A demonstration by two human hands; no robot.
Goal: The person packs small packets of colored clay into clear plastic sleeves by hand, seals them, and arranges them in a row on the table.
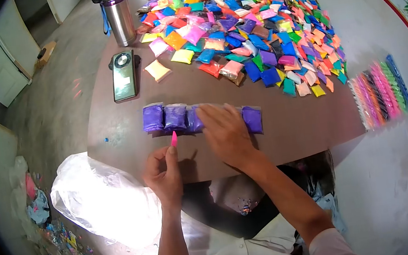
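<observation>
A row of purple packets, in clear wrapping, lies across the brown table in front of me. My right hand rests on the row with its fingers stretched out flat, hiding the packets in the middle. To its right one purple packet shows at the row's end. My left hand is closed, thumb against fingers, around a small pink pointed tool. The tip points up and sits just below the second packet from the left.
A large heap of colourful packets covers the table's far side. A phone and a steel flask stand or lie at the left. Bundled coloured strips are at the right edge. A white plastic bag hangs by the near left corner.
</observation>
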